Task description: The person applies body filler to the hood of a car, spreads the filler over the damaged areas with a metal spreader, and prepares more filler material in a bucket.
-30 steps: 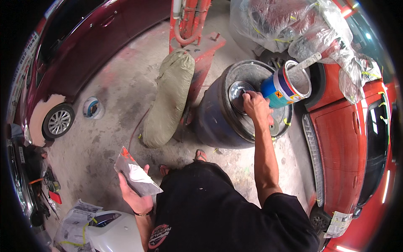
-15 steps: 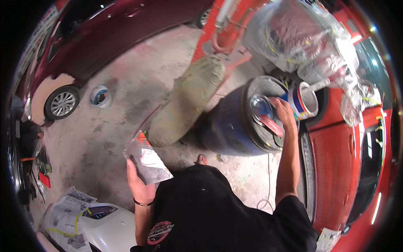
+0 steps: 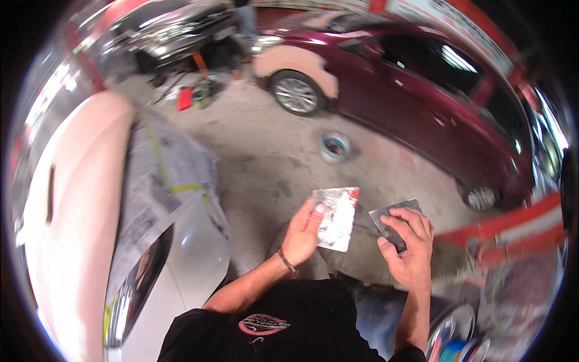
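Note:
My left hand [image 3: 301, 236] grips a thin, flat metal plate [image 3: 339, 218] by its left edge, with the thumb on top. The plate is silvery, smeared with grey and white, and carries a red-orange patch at its far right corner. To its right, my right hand [image 3: 411, 250] is closed on a dark grey, square-edged flat spreader [image 3: 394, 239], the fingers bent over its face and the thumb at its near edge. A gap separates the spreader from the plate. Motion blur softens some detail.
At my left stands a white car [image 3: 196, 253] with masking paper [image 3: 175, 163] and a pale raised panel [image 3: 84, 199]. A maroon car [image 3: 410, 114] is ahead. A round tub [image 3: 335, 147] sits on the floor; a blue drum [image 3: 377, 311] and red lift arm [image 3: 512, 226] are at right.
My view has swung left toward the white car. My right hand has left the drum top and now holds the grey spreader near the plate. The left hand still holds its plate.

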`<act>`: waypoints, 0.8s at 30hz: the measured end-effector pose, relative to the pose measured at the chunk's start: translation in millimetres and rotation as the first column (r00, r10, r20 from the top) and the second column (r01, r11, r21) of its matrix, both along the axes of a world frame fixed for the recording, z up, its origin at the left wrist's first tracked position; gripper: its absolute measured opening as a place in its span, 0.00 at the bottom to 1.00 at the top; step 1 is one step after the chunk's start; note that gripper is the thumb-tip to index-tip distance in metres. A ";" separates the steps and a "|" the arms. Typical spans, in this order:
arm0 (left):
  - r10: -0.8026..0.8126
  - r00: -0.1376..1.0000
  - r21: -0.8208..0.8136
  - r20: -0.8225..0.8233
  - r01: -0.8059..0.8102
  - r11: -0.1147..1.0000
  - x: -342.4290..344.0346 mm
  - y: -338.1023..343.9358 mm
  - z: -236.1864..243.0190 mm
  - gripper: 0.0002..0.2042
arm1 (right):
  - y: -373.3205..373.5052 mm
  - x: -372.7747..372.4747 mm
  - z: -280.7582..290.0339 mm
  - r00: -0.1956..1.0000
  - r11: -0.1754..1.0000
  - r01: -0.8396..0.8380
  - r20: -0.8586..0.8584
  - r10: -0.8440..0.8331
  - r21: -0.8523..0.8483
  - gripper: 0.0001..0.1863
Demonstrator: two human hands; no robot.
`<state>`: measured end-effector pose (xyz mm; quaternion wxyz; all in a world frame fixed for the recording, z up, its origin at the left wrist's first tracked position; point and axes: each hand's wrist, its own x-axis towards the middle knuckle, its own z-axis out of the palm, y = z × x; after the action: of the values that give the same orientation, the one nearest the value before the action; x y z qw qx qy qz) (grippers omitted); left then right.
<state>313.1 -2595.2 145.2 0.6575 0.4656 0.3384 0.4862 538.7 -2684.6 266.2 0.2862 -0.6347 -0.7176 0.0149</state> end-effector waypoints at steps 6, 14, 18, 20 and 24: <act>0.417 0.837 0.361 -0.356 -0.288 0.887 -44.4 6.8 16.2 0.22 | 107.0 -70.3 18.8 0.887 0.889 -0.455 0.113 0.447 0.050 0.20; 0.554 0.760 0.258 -0.341 -0.491 0.832 -97.9 45.2 35.9 0.16 | 209.9 -142.6 -1.4 0.711 0.713 -0.702 -0.076 0.699 -0.001 0.19; 0.626 0.678 0.278 -0.385 -0.562 0.779 -97.0 96.7 40.3 0.17 | 257.7 -144.4 -15.2 0.622 0.621 -0.783 -0.088 0.778 -0.040 0.19; 0.640 0.673 0.324 -0.372 -0.552 0.768 -84.1 135.1 39.1 0.18 | 285.3 -130.7 -22.7 0.649 0.646 -0.760 -0.124 0.751 -0.063 0.19; 0.525 0.704 0.216 -0.479 -0.485 0.847 -49.0 216.3 33.4 0.21 | 345.8 -90.5 -33.6 0.718 0.705 -0.695 -0.184 0.671 -0.141 0.19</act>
<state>264.1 -2378.9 178.6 0.3646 0.4926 0.5994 0.5149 448.2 -2338.7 232.6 0.2372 -0.3467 -0.8780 0.2293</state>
